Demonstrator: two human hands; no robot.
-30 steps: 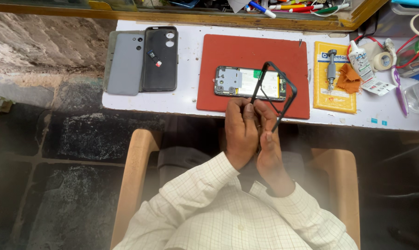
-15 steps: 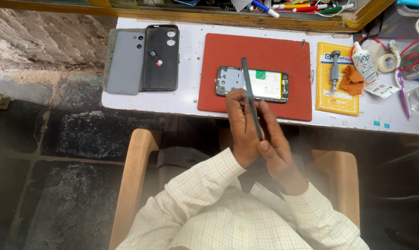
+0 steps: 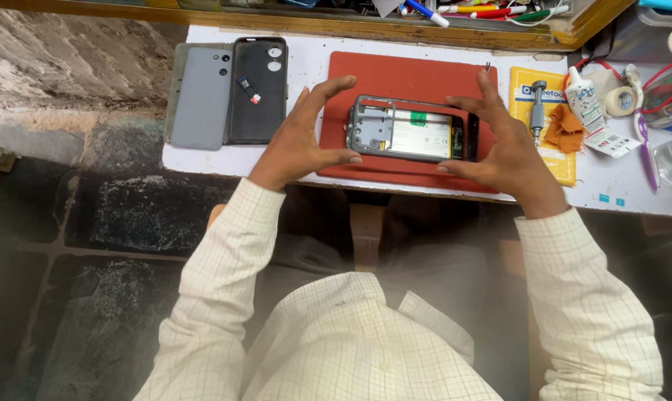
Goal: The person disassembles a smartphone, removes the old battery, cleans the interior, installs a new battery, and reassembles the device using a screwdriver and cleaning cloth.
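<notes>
From the head camera, an opened phone (image 3: 412, 136) with its frame fitted around it lies flat near the middle of a red mat (image 3: 410, 82), long side running left to right. The left hand (image 3: 304, 141) sits at the phone's left end, fingers spread wide, thumb tip just at the lower left corner; whether it touches is hard to tell. The right hand (image 3: 503, 145) cups the right end, fingers also spread wide, thumb near the lower right corner. Bare mat shows above the phone; below it only a narrow strip before the mat's near edge. Left of the mat lie a grey back cover (image 3: 200, 98) and a black case (image 3: 258, 89), side by side. Right of the mat, a yellow sheet (image 3: 525, 85) carries a screwdriver (image 3: 537, 108) and an orange cloth (image 3: 565, 128).
</notes>
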